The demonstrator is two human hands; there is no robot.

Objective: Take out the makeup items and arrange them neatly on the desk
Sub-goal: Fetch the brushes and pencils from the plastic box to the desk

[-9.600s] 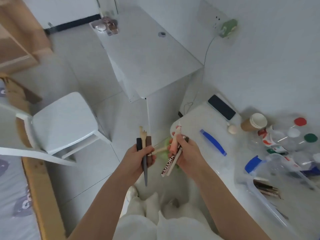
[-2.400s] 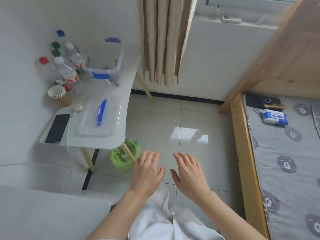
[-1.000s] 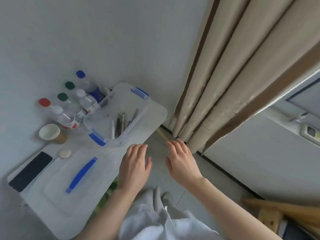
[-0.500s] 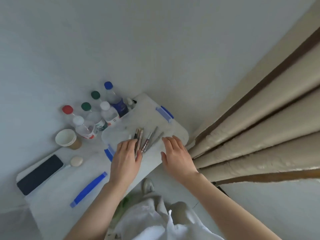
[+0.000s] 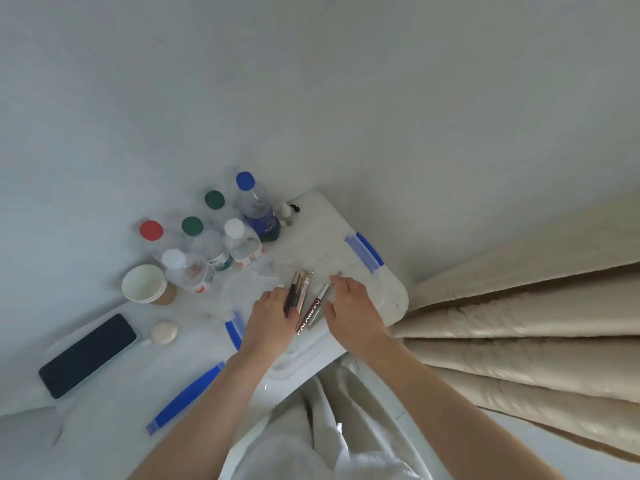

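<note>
White desk (image 5: 104,403), lower left of frame, with a clear plastic bin with blue latches (image 5: 363,252) at centre. Left hand (image 5: 273,320) and right hand (image 5: 353,306) are lowered into the bin. A cluster of slim makeup tubes and pencils (image 5: 304,299) lies on the bin floor between them. Left fingers are curled against the tubes, not clamped; right fingers are loosely spread, holding nothing. Risk judged: round tubes may be scattered by a hurried two-handed scoop, or the capped water bottles (image 5: 239,237) just beside the bin knocked.
</note>
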